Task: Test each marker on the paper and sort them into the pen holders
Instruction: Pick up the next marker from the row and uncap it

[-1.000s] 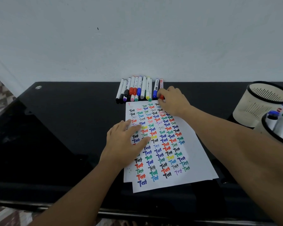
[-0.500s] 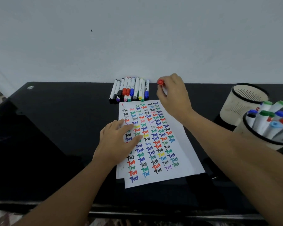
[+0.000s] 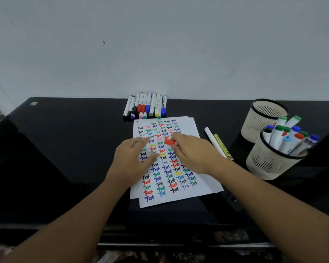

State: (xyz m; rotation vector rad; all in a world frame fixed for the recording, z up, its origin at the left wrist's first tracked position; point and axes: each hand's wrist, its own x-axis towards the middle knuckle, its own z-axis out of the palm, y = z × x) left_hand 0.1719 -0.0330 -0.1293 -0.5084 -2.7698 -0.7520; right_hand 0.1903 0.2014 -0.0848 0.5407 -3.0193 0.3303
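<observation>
1. Two hands work over the paper (image 3: pixel 196 188) on the black bench (image 3: pixel 65 149): the left hand (image 3: pixel 133 160) lies flat on it, fingers spread.
2. Right hand (image 3: pixel 194 154) fingers pinch a red-capped marker (image 3: pixel 169 142) just above the sheet.
3. Two markers (image 3: pixel 217 144) lie right of the paper, near two pen holders (image 3: pixel 264 164).
4. Farther back, a row of markers (image 3: pixel 146 107) lies against the wall.

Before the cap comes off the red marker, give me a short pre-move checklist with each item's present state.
1. Red marker held in right hand: ok.
2. Left hand resting on the paper: ok.
3. Cap still on: ok.
4. Blank space left to write on: ok, along the sheet's right margin.
5. Far pen holder has room: ok.
6. Marker has ink: cannot tell.
</observation>
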